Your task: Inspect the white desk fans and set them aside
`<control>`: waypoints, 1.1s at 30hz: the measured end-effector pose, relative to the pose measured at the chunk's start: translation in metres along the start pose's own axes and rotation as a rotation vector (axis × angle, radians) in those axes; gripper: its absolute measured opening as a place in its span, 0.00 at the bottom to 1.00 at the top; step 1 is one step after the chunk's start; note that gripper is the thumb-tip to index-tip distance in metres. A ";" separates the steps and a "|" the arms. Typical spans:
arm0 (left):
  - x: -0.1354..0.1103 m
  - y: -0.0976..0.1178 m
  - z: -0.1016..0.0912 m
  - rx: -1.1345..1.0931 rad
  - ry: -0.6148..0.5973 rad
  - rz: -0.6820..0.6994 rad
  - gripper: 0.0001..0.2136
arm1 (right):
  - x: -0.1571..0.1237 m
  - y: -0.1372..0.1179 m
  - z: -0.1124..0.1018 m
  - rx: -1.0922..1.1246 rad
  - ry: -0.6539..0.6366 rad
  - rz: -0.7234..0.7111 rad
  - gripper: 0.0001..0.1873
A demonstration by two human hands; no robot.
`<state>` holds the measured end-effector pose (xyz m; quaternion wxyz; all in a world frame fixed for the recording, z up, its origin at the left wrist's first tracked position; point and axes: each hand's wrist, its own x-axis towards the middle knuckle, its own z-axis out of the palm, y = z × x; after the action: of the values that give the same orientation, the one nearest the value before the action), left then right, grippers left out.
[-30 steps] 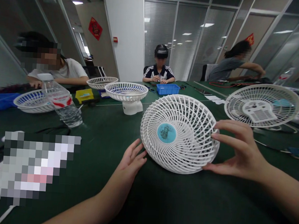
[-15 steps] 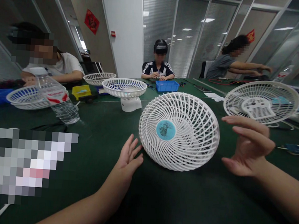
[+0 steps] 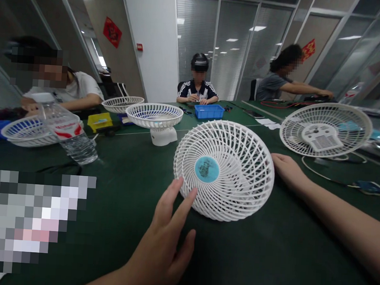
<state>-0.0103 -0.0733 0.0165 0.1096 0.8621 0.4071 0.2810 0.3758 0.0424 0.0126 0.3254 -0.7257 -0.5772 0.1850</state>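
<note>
In the middle stands a white fan (image 3: 239,176) with a spiral-ribbed grille tilted up toward me. A round blue badge (image 3: 206,169) sits off-centre on it. My left hand (image 3: 171,228) is open at the fan's lower left edge, fingers spread; whether the fingertips touch the ribs I cannot tell. At the right rim is my right hand (image 3: 285,168), its fingertips hidden behind the grille. A white rear fan guard (image 3: 325,130) with a motor housing leans farther back on the right. Another white fan part on a neck (image 3: 162,135) stands to the left.
A water bottle (image 3: 72,132) leans at left, beside a white grille (image 3: 31,135) and a yellow tray (image 3: 99,122). Near the back is a blue bin (image 3: 209,111). A cable and a dark blue piece (image 3: 371,187) lie at right. Three people sit around the green table (image 3: 126,164).
My right hand has moved from hovering beside the fan to its right rim, fingers going behind it. The left hand has shifted to the right, in front of the grille's lower left edge.
</note>
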 end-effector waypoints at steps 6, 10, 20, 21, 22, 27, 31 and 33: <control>0.004 -0.006 0.004 0.065 -0.044 0.065 0.34 | 0.033 0.018 -0.007 -0.357 0.130 -0.008 0.21; 0.004 -0.008 0.002 0.045 -0.031 0.062 0.34 | 0.060 0.030 -0.016 -0.593 0.191 0.021 0.27; 0.000 -0.010 0.007 -0.081 -0.036 0.034 0.36 | 0.083 0.059 -0.017 -0.745 0.151 0.255 0.35; 0.000 -0.010 0.007 -0.129 -0.029 -0.010 0.36 | 0.083 0.059 -0.017 -0.750 0.153 0.254 0.36; 0.001 -0.010 0.008 -0.188 -0.008 -0.067 0.35 | 0.084 0.059 -0.016 -0.753 0.144 0.254 0.36; 0.011 -0.019 0.013 -0.567 0.176 -0.423 0.30 | 0.082 0.054 -0.016 -0.785 0.140 0.270 0.40; 0.019 -0.023 0.012 -0.818 0.226 -0.596 0.25 | 0.077 0.047 -0.019 -0.837 0.149 0.230 0.38; 0.020 -0.021 0.009 -0.848 0.244 -0.605 0.22 | 0.074 0.044 -0.021 -0.845 0.107 0.203 0.32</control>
<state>-0.0083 -0.0444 0.0089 0.4765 0.5473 0.4980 0.4747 0.4409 0.1029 0.0059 0.0095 -0.8567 -0.5103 -0.0745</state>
